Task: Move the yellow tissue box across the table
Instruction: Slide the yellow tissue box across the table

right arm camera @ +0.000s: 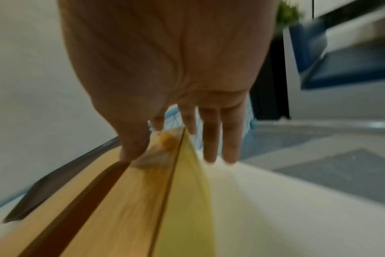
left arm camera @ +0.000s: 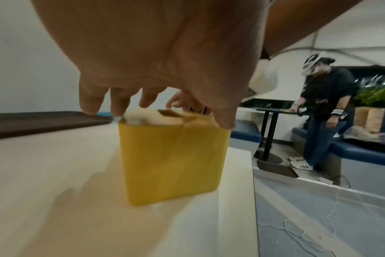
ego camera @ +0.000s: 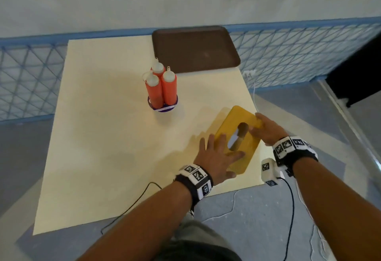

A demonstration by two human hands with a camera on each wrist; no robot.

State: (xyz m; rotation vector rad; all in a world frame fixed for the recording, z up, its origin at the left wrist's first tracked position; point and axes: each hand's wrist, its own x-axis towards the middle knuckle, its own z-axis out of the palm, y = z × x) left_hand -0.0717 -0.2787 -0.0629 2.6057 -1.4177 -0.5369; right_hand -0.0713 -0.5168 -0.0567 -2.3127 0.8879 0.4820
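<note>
box: yellow tissue box (ego camera: 231,122) sits on the worktop (ego camera: 103,137), right under both my hands
left hand (ego camera: 216,157): flat on the lid, fingers spread, probably to steady it
right hand (ego camera: 268,130): unclenched, thumb on top, straight fingers down the long side
why: my guess, bracing so it slides without twisting

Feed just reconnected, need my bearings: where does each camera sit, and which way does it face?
Head: above, looking down at the table; shows left hand and right hand on the yellow tissue box.
Left wrist: along the palm toward the box's end; fingers show.
Right wrist: along the box's long edge; fingers show.
All share the box.
</note>
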